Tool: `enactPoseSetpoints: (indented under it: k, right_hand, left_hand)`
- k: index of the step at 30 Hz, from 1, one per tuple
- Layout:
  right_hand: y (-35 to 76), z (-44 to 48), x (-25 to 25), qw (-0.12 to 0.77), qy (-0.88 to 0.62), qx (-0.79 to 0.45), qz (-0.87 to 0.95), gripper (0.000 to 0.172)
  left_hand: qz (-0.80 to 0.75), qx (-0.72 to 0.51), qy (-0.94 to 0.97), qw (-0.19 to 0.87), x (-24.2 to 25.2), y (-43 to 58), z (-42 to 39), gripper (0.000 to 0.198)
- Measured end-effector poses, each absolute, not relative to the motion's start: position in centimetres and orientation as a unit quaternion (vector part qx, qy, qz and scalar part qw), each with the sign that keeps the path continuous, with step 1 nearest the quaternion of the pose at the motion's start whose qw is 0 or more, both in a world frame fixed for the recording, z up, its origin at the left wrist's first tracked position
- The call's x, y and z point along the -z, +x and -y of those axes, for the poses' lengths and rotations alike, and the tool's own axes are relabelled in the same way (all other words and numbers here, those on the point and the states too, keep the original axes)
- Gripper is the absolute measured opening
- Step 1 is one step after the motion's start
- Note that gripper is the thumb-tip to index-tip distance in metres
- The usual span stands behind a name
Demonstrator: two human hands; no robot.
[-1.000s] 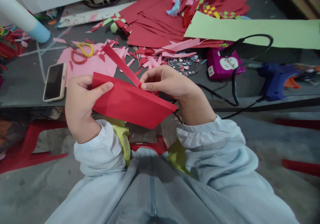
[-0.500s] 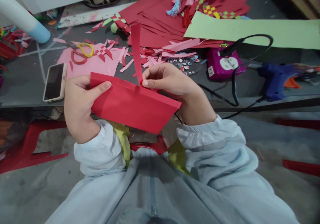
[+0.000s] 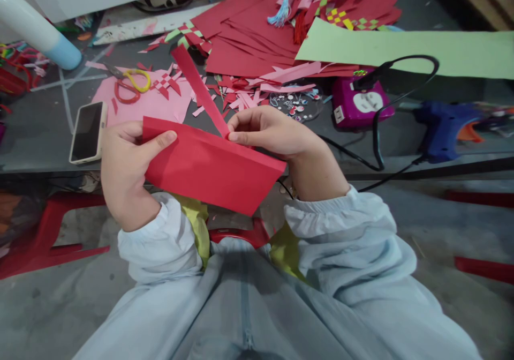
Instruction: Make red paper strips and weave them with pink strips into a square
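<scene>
One smooth, bright red paper sheet, with a narrow creased band along its upper edge, is held aslant over the near edge of our dark tabletop. Our left hand has its grip clamped on the sheet's left end; our right hand pinches one slim, straight-sided red strip by its lower end, beside that creased edge. We count one pair of metal-bladed scissors, one flat, round-cornered phone, one boxy purple adapter and one thready blue tassel.
</scene>
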State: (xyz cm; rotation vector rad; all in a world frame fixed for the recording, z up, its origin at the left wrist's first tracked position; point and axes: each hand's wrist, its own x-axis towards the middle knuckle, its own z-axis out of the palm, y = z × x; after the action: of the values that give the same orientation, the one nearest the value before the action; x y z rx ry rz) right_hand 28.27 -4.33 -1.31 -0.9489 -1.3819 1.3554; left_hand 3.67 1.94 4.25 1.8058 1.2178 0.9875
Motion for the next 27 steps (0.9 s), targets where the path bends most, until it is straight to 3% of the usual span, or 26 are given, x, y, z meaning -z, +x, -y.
enactPoseSetpoints:
  k: [10,20,24,27]
  right_hand:
    - [28.1,4.2,1.2,0.507,-0.365,-0.529,0.574,0.034]
    - [28.5,4.6,1.1,0.45,-0.416,-0.562,0.555,0.034]
    - [28.2,4.4,1.4,0.48,-0.396,-0.577,0.529,0.038]
    - [27.8,4.2,1.3,0.539,-0.378,-0.57,0.492,0.041]
  left_hand:
    - [-0.448,-0.428,0.705,0.346,-3.7,3.8,-2.5,0.015]
    - [-0.437,-0.428,0.722,0.323,-2.9,3.6,-3.1,0.016]
    - [-0.417,-0.488,0.726,0.247,-2.5,4.1,-4.1,0.02]
    - [-0.419,-0.586,0.686,0.1,-2.4,4.5,-4.7,0.039]
